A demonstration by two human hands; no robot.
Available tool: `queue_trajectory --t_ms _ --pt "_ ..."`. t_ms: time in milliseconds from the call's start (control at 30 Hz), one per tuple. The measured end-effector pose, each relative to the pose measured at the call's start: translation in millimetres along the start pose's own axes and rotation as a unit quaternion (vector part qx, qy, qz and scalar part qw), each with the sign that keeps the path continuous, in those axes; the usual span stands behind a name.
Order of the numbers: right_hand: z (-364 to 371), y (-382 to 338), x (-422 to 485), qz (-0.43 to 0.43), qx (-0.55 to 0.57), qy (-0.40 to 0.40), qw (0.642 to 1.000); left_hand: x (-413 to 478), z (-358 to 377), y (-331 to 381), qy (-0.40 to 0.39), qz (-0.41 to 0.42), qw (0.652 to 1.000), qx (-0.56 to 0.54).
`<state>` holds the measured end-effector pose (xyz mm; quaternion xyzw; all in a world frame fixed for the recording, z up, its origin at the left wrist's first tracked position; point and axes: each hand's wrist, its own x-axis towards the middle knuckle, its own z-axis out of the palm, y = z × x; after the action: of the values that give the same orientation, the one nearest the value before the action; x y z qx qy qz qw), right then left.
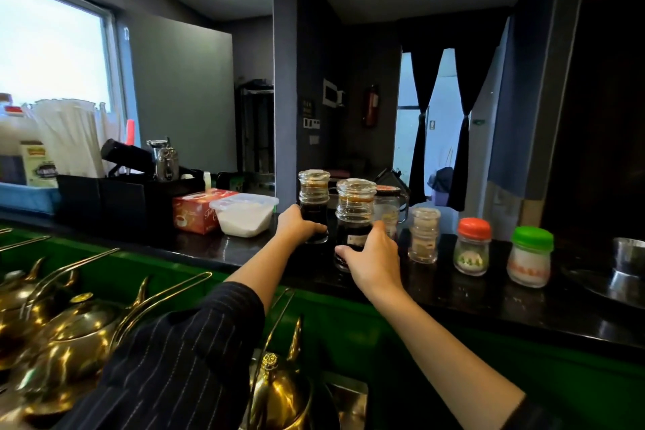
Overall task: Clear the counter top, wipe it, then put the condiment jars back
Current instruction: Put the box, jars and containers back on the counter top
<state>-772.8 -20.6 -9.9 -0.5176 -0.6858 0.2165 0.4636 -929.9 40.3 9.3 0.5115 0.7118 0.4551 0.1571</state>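
Two tall glass jars with dark contents stand on the black counter top (453, 293). My left hand (296, 225) grips the farther dark jar (314, 201) near its base. My right hand (373, 260) grips the nearer dark jar (354, 216) low down, thumb at the front. To the right stand a pale ribbed glass jar (424, 234), an orange-lidded jar (473, 246) and a green-lidded jar (530, 257). Another jar with a red-rimmed lid (389, 208) sits behind the nearer dark jar.
A plastic tub of white powder (244, 215) and a red tea box (195, 209) sit left of the jars, beside black organisers (115, 197) holding straws. A metal vessel (628, 269) stands at the far right. Brass teapots (66, 335) fill the green shelf below.
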Motion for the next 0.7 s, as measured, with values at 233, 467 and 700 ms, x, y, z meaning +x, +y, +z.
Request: queue_trajectory --t_ms 233,467,700 --pt "35.7 -22.4 27.1 0.021 0.010 -0.042 0.999 2.8 -23.1 -25.7 0.038 0.008 0.999 0.011" --pt "62.1 -23.4 60.0 0.029 0.012 -0.050 0.998 3.2 -20.8 -38.3 0.074 0.042 0.996 0.019" --pt "75.0 -14.0 74.6 0.016 0.009 -0.042 0.999 4.7 -20.7 -40.1 0.128 0.027 0.991 0.041"
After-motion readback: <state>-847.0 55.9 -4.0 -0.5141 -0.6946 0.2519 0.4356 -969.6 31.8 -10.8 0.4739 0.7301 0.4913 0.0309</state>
